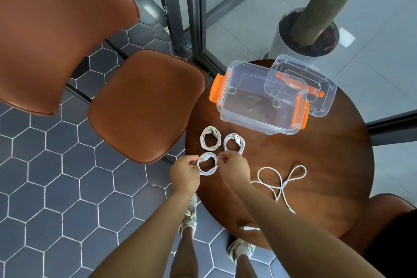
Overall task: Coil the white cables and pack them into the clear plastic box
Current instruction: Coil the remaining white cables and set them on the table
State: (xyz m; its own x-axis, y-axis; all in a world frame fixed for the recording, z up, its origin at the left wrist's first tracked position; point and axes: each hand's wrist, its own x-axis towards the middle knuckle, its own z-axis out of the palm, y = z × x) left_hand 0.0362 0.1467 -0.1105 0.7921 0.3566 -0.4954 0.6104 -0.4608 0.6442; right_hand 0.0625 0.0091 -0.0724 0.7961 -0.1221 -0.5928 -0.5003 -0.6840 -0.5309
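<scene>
While both bare forearms reach forward and down over the near left edge of the round dark wooden counter [327,160], a small coiled white cable [206,173] sits right between the two hands. Left grip [185,174] pinches the coil's left side, fingers curled in, back of the hand up. Right grip [234,168] is clamped on the coil's right side, thumb and forefinger nipping the strands. The wrists are close together and the ring of cable bridges them at the counter's rim; whether it touches the wood, I can't tell. Just beyond the hands, two more white cables lie flat on the counter side by side: the left coil [203,142] and the right coil [236,137], a USB plug showing on top of it. Off to the right of the right forearm, a loose white cable [280,187] sprawls in open loops. Farther back stands the clear plastic box with orange latches [255,122], open-topped. Its clear lid with an orange handle [325,88] overlaps its far right corner.
</scene>
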